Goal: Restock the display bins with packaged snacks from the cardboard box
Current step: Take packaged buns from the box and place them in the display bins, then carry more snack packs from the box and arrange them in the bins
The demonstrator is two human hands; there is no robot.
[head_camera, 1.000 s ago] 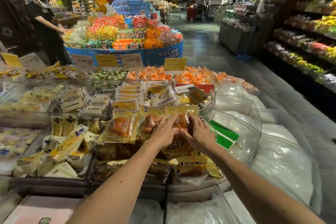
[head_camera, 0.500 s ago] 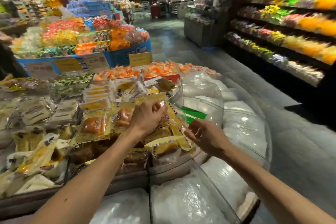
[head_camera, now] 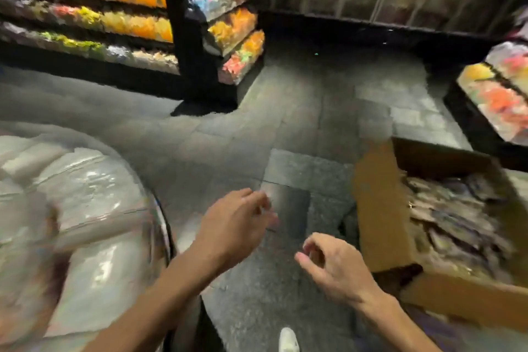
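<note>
Motion blur is smearing the whole view: the shelves (head_camera: 114, 8) of coloured goods are reading only as patches, and the packaged snacks (head_camera: 457, 217) inside the cardboard box (head_camera: 377, 208) are showing as dark, indistinct wrappers. The box is sitting at lower right, its far side running out of frame. Both hands are hovering over the floor (head_camera: 285, 128), holding nothing. The left hand (head_camera: 234, 226) is loosely curled, fingertips blurred. The right hand (head_camera: 334, 266) is half-curled, just beside the box's near flap. Display bins (head_camera: 85, 194) under clear covers are lying left of the left hand.
</note>
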